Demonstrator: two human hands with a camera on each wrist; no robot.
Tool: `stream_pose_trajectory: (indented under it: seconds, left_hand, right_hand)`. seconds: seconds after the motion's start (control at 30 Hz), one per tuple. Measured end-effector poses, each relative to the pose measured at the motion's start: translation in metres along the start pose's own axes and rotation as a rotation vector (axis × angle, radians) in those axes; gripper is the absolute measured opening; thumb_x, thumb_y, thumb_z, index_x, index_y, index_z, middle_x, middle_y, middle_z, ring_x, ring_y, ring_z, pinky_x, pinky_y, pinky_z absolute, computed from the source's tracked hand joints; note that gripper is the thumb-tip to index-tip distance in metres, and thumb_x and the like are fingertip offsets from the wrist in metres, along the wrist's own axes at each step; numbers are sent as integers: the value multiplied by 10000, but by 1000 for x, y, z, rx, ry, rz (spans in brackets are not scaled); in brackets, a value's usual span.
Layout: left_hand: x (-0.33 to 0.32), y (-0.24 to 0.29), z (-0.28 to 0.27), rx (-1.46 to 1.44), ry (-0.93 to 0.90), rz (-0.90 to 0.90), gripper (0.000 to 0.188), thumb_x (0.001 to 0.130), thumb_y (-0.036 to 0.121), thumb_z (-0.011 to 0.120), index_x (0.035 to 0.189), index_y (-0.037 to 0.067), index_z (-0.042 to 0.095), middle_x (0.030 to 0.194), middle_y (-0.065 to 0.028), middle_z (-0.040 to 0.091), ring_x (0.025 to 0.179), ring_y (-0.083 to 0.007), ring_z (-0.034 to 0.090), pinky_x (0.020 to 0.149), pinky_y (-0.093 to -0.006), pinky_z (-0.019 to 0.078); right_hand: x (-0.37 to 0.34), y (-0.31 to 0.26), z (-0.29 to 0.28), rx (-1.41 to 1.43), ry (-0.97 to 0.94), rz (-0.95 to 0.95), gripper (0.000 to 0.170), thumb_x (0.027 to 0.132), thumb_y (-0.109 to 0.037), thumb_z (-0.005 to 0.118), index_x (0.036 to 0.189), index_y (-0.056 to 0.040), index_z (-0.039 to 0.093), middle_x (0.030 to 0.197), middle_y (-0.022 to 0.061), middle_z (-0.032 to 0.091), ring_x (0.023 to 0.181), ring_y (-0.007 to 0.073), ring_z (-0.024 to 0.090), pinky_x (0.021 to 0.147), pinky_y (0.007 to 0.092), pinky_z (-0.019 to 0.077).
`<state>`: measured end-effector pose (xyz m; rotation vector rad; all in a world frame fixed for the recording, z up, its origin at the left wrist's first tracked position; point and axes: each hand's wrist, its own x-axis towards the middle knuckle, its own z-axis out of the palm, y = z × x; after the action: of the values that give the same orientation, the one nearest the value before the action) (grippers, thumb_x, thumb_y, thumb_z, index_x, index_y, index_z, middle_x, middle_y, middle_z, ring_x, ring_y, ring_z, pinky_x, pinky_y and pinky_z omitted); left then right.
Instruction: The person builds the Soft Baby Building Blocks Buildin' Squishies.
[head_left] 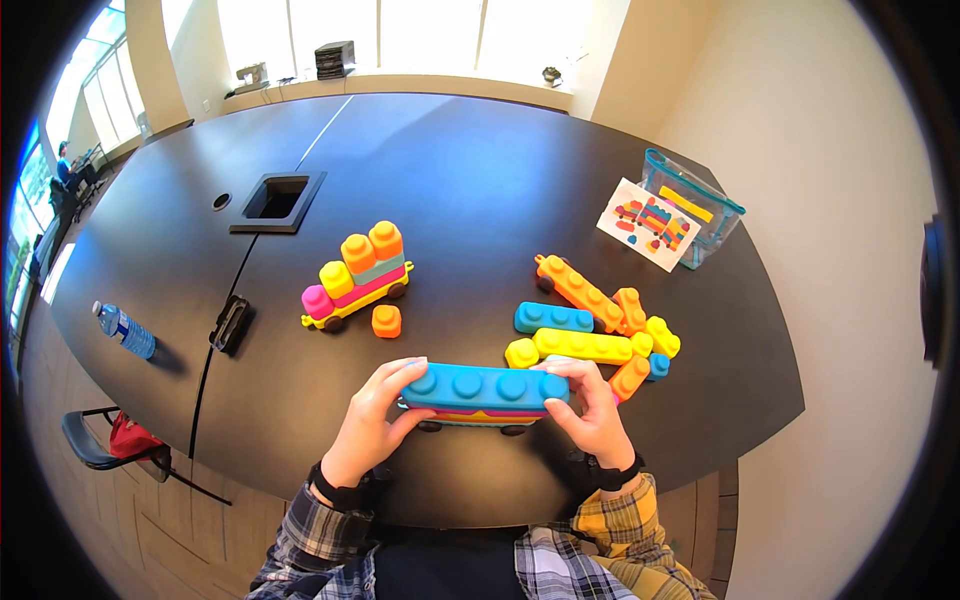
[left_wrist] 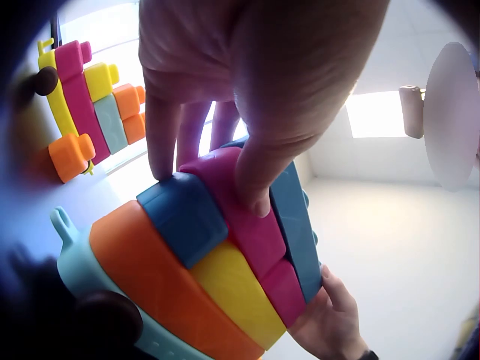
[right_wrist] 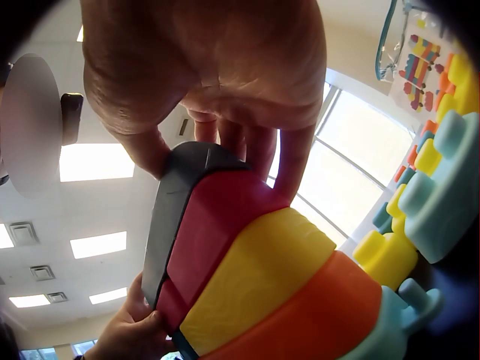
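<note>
Blue 4-stud block (head_left: 485, 386) tops a toy wagon (left_wrist: 217, 266) over the near side of the worktop (head_left: 480, 220); left hand (head_left: 375, 418) and right hand (head_left: 594, 412) pinch its 2 ends. At left, the bottle label (head_left: 122, 325) is unreadably small.

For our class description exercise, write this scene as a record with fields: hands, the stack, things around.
Left hand: grips one end of the stack
Right hand: grips its other end
Stack top: blue, four studs
Stack base: light teal, wheeled
Car: yellow base, beyond the left hand
Orange block: near the car
Card: before the clear bag
</note>
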<state>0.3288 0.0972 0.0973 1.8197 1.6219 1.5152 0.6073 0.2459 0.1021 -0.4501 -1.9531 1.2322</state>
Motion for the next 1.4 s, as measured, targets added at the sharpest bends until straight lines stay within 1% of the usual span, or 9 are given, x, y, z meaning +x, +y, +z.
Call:
stream_pose_trajectory:
  seconds: [0.37, 0.47, 0.57, 0.7, 1.0, 1.17, 1.27, 1.33, 1.4]
  left_hand:
    - [-3, -2, -5, -50, -70, -55, 750, 804, -14, 885, 1457, 126, 544, 1455, -149, 621, 1293, -321, 647, 1030, -439, 590]
    - [6, -1, -20, 15, -119, 43, 647, 894, -5, 780, 1485, 92, 537, 1503, -156, 591, 1379, -324, 586, 1153, -470, 480]
    - [23, -13, -42, -137, -184, -22, 550, 995, 13, 464, 1540, 64, 512, 1551, -143, 549, 1488, -301, 479, 1227, -418, 351]
    - [52, -65, -45, 209, -139, -36, 581, 937, 140, 778, 1464, 39, 555, 1454, -194, 579, 1367, -384, 551, 1163, -440, 441]
    - [62, -136, -33, 478, -245, -132, 583, 846, 119, 824, 1377, 69, 588, 1328, -175, 624, 1259, -404, 602, 1082, -467, 496]
    - [64, -116, -37, 461, -289, -197, 526, 821, 72, 785, 1316, 74, 610, 1232, -186, 621, 1215, -415, 609, 1070, -465, 499]
    - [69, -80, -40, 305, -158, -144, 496, 825, 63, 777, 1296, 75, 623, 1221, -160, 614, 1198, -367, 638, 1017, -443, 552]
    - [74, -31, -47, 50, -71, -195, 478, 854, 4, 765, 1300, 71, 608, 1281, -80, 616, 1246, -225, 634, 972, -357, 597]
    - [70, -5, -53, -7, -107, -218, 508, 868, -6, 767, 1343, 64, 601, 1315, -63, 601, 1288, -197, 613, 1008, -364, 580]
  right_hand:
    - [-5, 6, 2, -72, 34, 63, 375, 960, -97, 752, 1294, -25, 598, 1310, 124, 691, 1239, 229, 656, 1110, 385, 478]
    - [-6, 8, 6, -5, 61, 91, 392, 975, -106, 741, 1323, -27, 578, 1319, 120, 679, 1258, 225, 641, 1118, 386, 471]
    - [-7, 9, 8, 52, 55, 73, 402, 997, -114, 720, 1352, -31, 551, 1337, 124, 668, 1268, 219, 629, 1129, 386, 460]
    - [-10, 18, 12, 100, 71, 74, 398, 1013, -121, 701, 1364, -30, 536, 1343, 124, 654, 1259, 213, 624, 1123, 382, 460]
    - [-12, 23, 15, 94, 111, 56, 403, 1012, -131, 703, 1363, -25, 534, 1333, 119, 641, 1252, 208, 619, 1111, 374, 464]
    - [-11, 23, 15, 102, 102, 62, 402, 1011, -132, 704, 1361, -27, 538, 1323, 118, 642, 1245, 211, 621, 1111, 376, 463]
    - [-11, 24, 16, 88, 115, 41, 400, 1008, -132, 706, 1359, -30, 541, 1318, 121, 641, 1246, 213, 619, 1109, 377, 463]
    - [-11, 26, 16, 115, 117, 45, 401, 1006, -131, 708, 1358, -34, 543, 1315, 121, 638, 1246, 216, 618, 1110, 378, 462]
    - [-12, 27, 17, 127, 120, 51, 401, 1005, -131, 708, 1357, -34, 544, 1317, 120, 635, 1250, 216, 615, 1112, 377, 458]
